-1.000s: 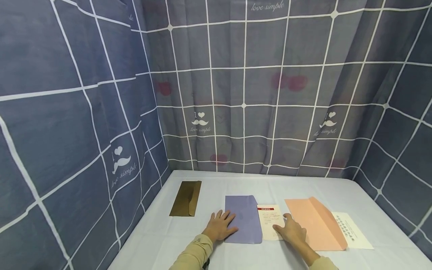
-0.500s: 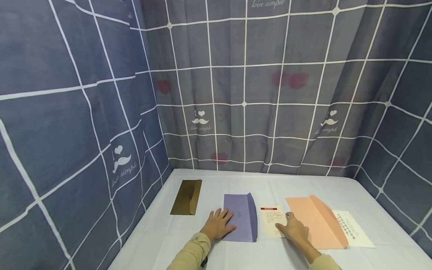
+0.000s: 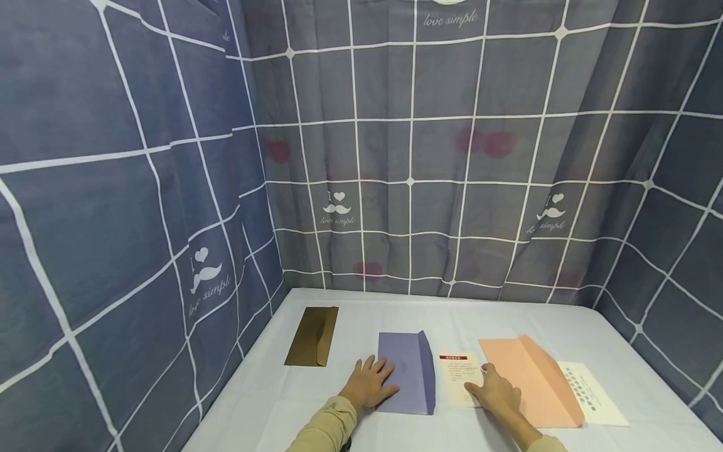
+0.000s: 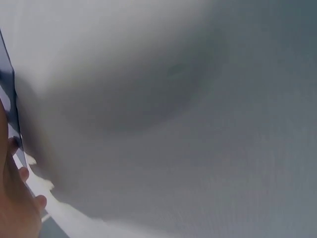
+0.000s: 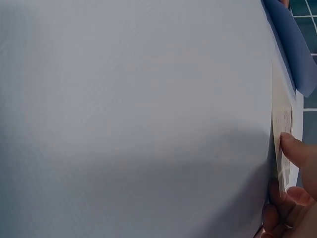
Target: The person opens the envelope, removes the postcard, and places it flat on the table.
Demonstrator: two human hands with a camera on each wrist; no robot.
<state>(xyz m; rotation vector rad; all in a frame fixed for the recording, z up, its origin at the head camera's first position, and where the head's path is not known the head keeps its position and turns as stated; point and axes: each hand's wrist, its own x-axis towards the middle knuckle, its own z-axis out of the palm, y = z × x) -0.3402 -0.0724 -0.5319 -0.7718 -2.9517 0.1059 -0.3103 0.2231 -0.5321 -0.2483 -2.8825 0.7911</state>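
My left hand (image 3: 369,383) lies with spread fingers on the left part of a purple envelope (image 3: 400,361). The envelope's flap (image 3: 427,380), on its right side, stands tilted up. Just right of it is a cream printed card (image 3: 452,371) with a red heading strip. My right hand (image 3: 498,390) pinches the card's right edge; in the right wrist view the thumb is on top of the card (image 5: 278,111) and fingers are beneath it. A narrow gap separates card and flap in the head view. The left wrist view mostly shows white cloth, with the left hand (image 4: 20,210) at its edge.
A peach envelope (image 3: 528,376) lies right of the right hand, and a white printed card (image 3: 595,395) shows from under its flap side. A dark gold envelope (image 3: 307,339) is at the back left. Grey checked curtains (image 3: 384,150) border the white-covered table (image 3: 407,307).
The card has shifted right, from right against the purple envelope to slightly apart from it. The envelope's flap has risen from lying flat. Both hands keep their holds; the head view shifted slightly.
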